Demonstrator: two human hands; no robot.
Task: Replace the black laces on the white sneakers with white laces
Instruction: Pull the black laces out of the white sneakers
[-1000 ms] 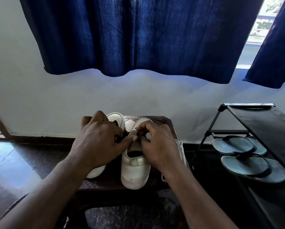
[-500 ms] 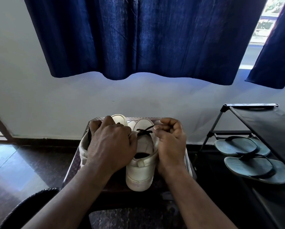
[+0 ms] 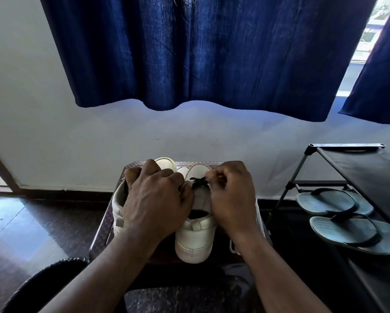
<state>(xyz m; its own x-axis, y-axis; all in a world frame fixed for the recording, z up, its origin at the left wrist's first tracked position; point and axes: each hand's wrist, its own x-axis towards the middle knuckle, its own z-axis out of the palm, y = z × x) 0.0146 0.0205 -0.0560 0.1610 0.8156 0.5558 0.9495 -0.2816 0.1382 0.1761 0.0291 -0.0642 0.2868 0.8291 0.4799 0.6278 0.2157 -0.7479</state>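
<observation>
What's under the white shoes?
A small dark table with a patterned top holds both white sneakers. Its middle is hidden by them and by the left hand and right hand.

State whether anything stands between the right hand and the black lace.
Nothing visible does. The right hand pinches the black lace over the tongue of the white sneaker, whose side the left hand grips.

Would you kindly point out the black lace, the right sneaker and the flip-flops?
black lace [image 3: 198, 181]: head view, the strand above the tongue.
right sneaker [image 3: 194, 241]: head view, its heel.
flip-flops [image 3: 339, 231]: head view, nearer one's footbed.
</observation>
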